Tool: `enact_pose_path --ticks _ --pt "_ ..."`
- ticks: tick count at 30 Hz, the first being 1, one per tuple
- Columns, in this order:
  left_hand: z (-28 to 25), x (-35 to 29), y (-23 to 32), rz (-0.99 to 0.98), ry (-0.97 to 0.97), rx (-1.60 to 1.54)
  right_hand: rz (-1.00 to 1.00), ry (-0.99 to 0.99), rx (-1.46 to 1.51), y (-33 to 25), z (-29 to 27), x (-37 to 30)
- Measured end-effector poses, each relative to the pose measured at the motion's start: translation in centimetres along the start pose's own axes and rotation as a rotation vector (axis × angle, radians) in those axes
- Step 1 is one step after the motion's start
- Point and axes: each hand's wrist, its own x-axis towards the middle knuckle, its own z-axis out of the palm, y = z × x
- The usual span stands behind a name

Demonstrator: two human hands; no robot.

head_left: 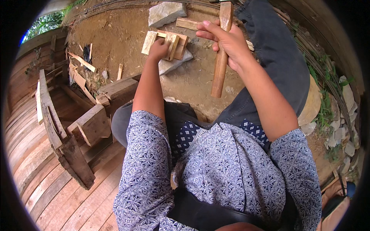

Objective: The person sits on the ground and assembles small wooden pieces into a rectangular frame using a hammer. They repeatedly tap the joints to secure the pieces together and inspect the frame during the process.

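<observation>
My left hand [158, 50] is closed on a small assembly of light wooden pieces [172, 43], its fingertips partly hidden between them. Under it, a flat reddish-brown board [182, 45] rests on a pale stone [175, 63]. To the right, my right hand [233, 47] grips the wooden handle of a hammer [220, 73]. That handle stands nearly upright in view, with its butt pointing toward me. Only a dark sliver of the head shows at the upper edge. The hammer is apart from the wooden pieces.
Beyond lie a larger stone [166, 14] and a loose wood strip [190, 24] on bare soil. At left, a rough timber frame [92, 123] stands by a plank floor [42, 169]. Stones and rods [327, 88] line the right side.
</observation>
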Motion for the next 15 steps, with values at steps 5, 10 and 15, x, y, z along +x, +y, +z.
enact_pose_path --ticks 5,10,15 --pt "-0.6 -1.1 -0.1 -0.010 0.127 -0.136 0.021 0.012 -0.042 0.4 1.0 -0.2" --pt "-1.1 -5.7 2.3 0.075 -0.060 0.267 0.049 0.002 -0.055 0.7 1.2 -1.8" --pt "-1.7 -10.0 4.7 0.122 0.087 0.551 0.062 0.005 -0.064 0.3 1.2 -4.1"
